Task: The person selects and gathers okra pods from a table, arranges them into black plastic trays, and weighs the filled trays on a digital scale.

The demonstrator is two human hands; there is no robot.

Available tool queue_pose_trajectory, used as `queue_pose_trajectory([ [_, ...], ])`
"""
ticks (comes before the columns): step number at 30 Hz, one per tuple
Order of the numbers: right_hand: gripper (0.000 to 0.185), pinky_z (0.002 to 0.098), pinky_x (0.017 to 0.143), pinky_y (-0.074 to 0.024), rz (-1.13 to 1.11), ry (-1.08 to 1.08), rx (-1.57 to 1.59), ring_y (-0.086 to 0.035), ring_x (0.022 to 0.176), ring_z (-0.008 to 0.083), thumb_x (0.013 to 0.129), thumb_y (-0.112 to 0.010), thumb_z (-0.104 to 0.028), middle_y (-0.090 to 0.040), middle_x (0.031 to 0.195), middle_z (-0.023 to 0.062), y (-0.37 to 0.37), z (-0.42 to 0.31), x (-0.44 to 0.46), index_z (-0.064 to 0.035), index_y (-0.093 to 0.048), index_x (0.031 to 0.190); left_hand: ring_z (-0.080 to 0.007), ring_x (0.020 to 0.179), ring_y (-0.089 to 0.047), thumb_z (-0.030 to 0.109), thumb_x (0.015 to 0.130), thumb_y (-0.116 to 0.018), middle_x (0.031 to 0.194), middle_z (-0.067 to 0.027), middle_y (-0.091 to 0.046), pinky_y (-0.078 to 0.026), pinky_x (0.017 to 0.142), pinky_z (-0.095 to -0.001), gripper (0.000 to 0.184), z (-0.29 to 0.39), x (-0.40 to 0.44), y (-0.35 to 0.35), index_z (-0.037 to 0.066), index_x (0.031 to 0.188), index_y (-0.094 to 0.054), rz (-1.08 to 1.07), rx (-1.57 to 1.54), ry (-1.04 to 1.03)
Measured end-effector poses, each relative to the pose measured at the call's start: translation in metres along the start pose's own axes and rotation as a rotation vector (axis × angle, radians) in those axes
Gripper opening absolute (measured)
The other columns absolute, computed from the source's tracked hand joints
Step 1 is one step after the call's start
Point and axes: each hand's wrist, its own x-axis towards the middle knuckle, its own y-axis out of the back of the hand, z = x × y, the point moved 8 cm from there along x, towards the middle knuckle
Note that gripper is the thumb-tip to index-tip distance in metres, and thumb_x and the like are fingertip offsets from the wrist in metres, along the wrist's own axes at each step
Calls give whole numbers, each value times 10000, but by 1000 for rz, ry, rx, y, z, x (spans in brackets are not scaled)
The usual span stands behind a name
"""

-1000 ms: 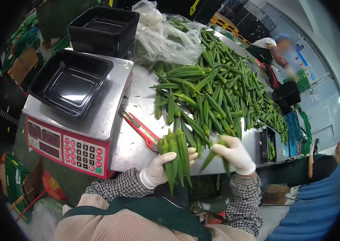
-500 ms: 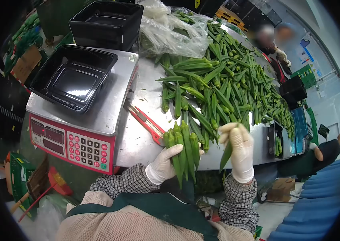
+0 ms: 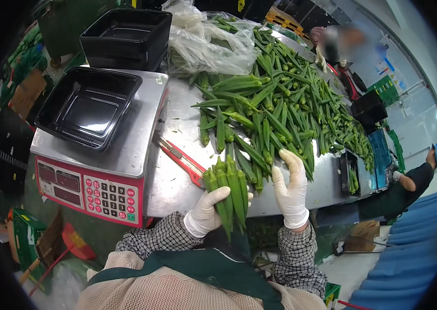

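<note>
On the scale [image 3: 148, 111] at ten o'clock from the left hand, we can read the digits 0 to 9 on the dark keys of the keypad [image 3: 110, 199]; the marks on its pink keys and above the displays [image 3: 61, 182] are too small for us to make out.

We find the bunch of okra [image 3: 235, 188] just at one o'clock of the left hand [image 3: 204, 211], which is gloved and grasps it, thumb across the front (stem ends toward twelve, points toward six). From the right hand [image 3: 292, 194], that bunch lies at nine o'clock, a little apart. We see this gloved hand empty, thumb and forefinger spread; whether its fingertips touch the okra pile [image 3: 293, 111] at twelve o'clock, we cannot tell.

At eleven o'clock from the left hand, a red knife [image 3: 183, 161] lies on the table [image 3: 169, 200]. A black tray [image 3: 90, 111] sits on the scale.
</note>
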Motion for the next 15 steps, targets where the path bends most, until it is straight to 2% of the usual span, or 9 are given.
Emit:
queue_pose_trajectory([
  [2, 439, 378, 821, -460, -134, -103, -154, -561, 933, 333, 742, -665, -94, -560, 1061, 184, -12, 38, -20, 18, -517, 1139, -281, 975, -613, 190, 863, -555, 1074, -183, -595, -500, 871, -397, 469, 0, 1, 0, 6, 1268, -406, 18, 13, -11],
  [3, 443, 380, 785, -477, -129, -169, -91, -577, 872, 348, 728, -670, -88, -574, 1021, 192, -21, 53, -35, 7, -526, 1135, -283, 973, -614, 198, 864, -553, 1072, -188, -597, -500, 872, -401, 471, 0, 1, 0, 5, 1268, -405, 3, 26, -11],
  [4, 395, 346, 740, -487, -112, -113, -37, -592, 841, 297, 759, -665, -87, -589, 985, 160, -27, 53, -38, 14, -541, 1120, -284, 971, -615, 205, 866, -551, 1070, -194, -600, -500, 872, -404, 474, 0, 1, 0, 3, 1268, -404, -11, 43, -5],
  [6, 270, 267, 728, -483, -11, -441, 317, -604, 803, 168, 818, -634, -78, -629, 927, 90, -29, 74, -46, 46, -569, 1049, -287, 975, -613, 218, 874, -537, 1087, -205, -597, -500, 868, -400, 459, -2, 1, 2, -5, 1257, -416, 1, 33, -7],
  [8, 177, 241, 674, -472, 77, -684, 650, -572, 720, 103, 868, -578, -99, -613, 844, 40, -18, 88, -45, 25, -587, 994, -288, 985, -608, 219, 877, -531, 1103, -213, -591, -498, 869, -392, 449, -4, 2, 6, -14, 1246, -427, -5, 3, -18],
  [9, 166, 242, 627, -462, 109, -712, 749, -552, 670, 99, 894, -548, -144, -608, 801, 39, -11, 92, -42, -4, -593, 970, -297, 1022, -590, 232, 878, -526, 1137, -223, -570, -486, 889, -402, 456, -6, 2, 10, -29, 1240, -435, -53, 24, 29],
  [10, 191, 241, 616, -463, 172, -741, 946, -543, 654, 105, 888, -592, -196, -609, 825, 25, -11, 103, -44, -29, -599, 980, -300, 1033, -584, 239, 878, -524, 1146, -226, -564, -478, 901, -409, 463, -7, 0, 14, -33, 1242, -434, -50, 13, 37],
  [12, 219, 256, 601, -453, 162, -749, 1241, -537, 632, 130, 881, -607, -229, -612, 824, 33, -11, 109, -45, -36, -596, 984, -305, 1054, -571, 253, 879, -522, 1164, -231, -552, -464, 923, -423, 479, -10, 2, 14, -41, 1245, -432, -60, -11, 51],
  [15, 251, 344, 621, -466, 262, -828, 1392, -529, 613, 168, 898, -565, -305, -566, 709, 39, -8, 106, -46, -58, -589, 928, -324, 1073, -556, 268, 873, -532, 1171, -222, -540, -440, 958, -444, 526, -6, 1, 2, -44, 1273, -392, -58, -7, 12],
])
